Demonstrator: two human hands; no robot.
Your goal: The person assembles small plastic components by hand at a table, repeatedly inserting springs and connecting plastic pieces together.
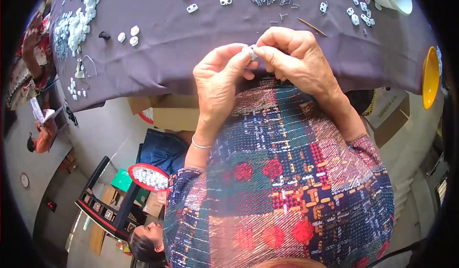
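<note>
Looks like you're mid fiddly fingertip work, left hand and right hand both pinching that little white piece by the near edge of the tabletop, so I'd guess next calls for steady, light finger pressure.

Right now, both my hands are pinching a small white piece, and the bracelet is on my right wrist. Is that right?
Not quite: the head view shows the bracelet on your left wrist. Your left hand and right hand do pinch a small white piece.
</note>
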